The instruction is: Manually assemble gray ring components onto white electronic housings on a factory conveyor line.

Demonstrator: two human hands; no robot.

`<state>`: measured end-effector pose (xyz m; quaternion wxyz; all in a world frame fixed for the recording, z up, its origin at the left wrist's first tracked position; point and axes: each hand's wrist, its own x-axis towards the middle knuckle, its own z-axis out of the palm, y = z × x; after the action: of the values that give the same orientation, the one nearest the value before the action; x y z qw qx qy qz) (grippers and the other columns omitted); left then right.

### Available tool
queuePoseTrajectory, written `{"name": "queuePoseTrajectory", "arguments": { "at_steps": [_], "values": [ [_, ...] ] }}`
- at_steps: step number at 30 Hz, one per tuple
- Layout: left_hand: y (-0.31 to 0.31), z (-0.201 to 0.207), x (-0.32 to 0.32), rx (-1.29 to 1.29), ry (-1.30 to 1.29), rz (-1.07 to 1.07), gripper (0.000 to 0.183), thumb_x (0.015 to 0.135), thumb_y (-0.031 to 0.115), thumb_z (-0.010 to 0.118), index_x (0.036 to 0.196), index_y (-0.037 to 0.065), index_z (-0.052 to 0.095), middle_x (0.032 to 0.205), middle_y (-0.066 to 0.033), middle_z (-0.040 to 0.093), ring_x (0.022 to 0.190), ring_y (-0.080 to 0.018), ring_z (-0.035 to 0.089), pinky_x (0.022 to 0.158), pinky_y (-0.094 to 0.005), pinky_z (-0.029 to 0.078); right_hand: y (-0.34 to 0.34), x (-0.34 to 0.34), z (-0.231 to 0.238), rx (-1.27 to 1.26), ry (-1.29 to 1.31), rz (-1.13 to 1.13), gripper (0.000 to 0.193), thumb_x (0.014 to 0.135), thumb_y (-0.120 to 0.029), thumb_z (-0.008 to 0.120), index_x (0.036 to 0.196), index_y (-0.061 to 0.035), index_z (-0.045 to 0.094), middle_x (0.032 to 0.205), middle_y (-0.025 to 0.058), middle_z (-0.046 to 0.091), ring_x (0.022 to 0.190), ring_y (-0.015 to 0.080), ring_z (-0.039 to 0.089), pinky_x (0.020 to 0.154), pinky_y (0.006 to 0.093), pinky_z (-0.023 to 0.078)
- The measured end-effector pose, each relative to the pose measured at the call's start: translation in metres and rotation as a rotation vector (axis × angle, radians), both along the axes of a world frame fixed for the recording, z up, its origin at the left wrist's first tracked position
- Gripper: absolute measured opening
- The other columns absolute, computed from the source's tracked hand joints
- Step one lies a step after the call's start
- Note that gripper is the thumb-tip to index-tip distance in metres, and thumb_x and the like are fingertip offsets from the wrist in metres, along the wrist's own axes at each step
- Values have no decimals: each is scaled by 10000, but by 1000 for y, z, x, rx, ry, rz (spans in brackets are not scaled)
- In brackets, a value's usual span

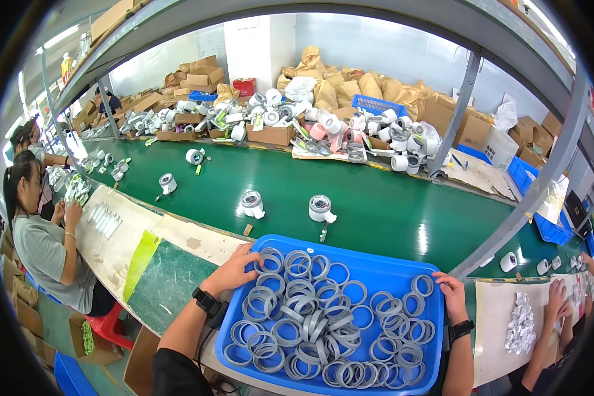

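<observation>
A shallow blue plastic tray (369, 253) is directly before me at the near edge of a green conveyor belt. Many loose grey rings (299, 289) lie in it, heaped at the left and middle and thinner toward the right. My left hand (239, 269) is closed around the tray's far left corner, its fingertips reaching over the rim by the rings. On the opposite side, my right hand (451, 294) grips the right rim near its far corner. The thumbs and parts of the fingers are hidden behind the tray's walls.
Several white-and-grey round units (321, 208) stand on the green belt (383, 191) beyond the tray. Metal shelf posts (459, 109) rise at the right. A co-worker (43, 244) sits at the left; another person's hands (558, 300) work at the right beside white parts (521, 323).
</observation>
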<state>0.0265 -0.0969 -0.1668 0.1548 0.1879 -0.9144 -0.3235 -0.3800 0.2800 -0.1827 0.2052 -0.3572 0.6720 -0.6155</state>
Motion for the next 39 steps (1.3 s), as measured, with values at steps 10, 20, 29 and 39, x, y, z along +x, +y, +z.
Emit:
{"name": "queuePoseTrajectory", "arguments": {
  "at_steps": [10, 20, 29, 39],
  "values": [
    [2, 6, -3, 51, 39, 7, 345, 731, 83, 626, 1073, 135, 631, 1200, -134, 489, 1176, -329, 411, 1037, -397, 331, 1, -6, -8, -15, -29, 4, 194, 795, 88, 481, 867, 0, 639, 1117, 118, 642, 1090, 221, 557, 988, 336, 378],
    [2, 3, 0, -54, -6, -29, 306, 740, 105, 628, 1043, 142, 651, 1241, -156, 470, 1190, -349, 396, 1048, -409, 320, 0, -3, -5, -10, -16, -10, 184, 800, 88, 489, 855, 0, 641, 1105, 113, 647, 1080, 220, 561, 991, 343, 379],
    [-1, -3, 0, 13, 21, 16, 313, 742, 96, 617, 1053, 117, 593, 1163, -141, 484, 1145, -335, 410, 1008, -396, 349, -1, -1, -2, 9, -15, -26, 173, 801, 87, 493, 850, 4, 637, 1102, 110, 650, 1081, 216, 561, 984, 332, 382],
    [2, 7, 0, -5, -18, -10, 298, 745, 132, 647, 1042, 112, 629, 1161, -144, 504, 1147, -331, 418, 1022, -399, 339, -1, -2, -5, -11, -15, -5, 194, 807, 92, 485, 872, 6, 646, 1112, 116, 647, 1073, 211, 567, 967, 319, 394]
  ]
}}
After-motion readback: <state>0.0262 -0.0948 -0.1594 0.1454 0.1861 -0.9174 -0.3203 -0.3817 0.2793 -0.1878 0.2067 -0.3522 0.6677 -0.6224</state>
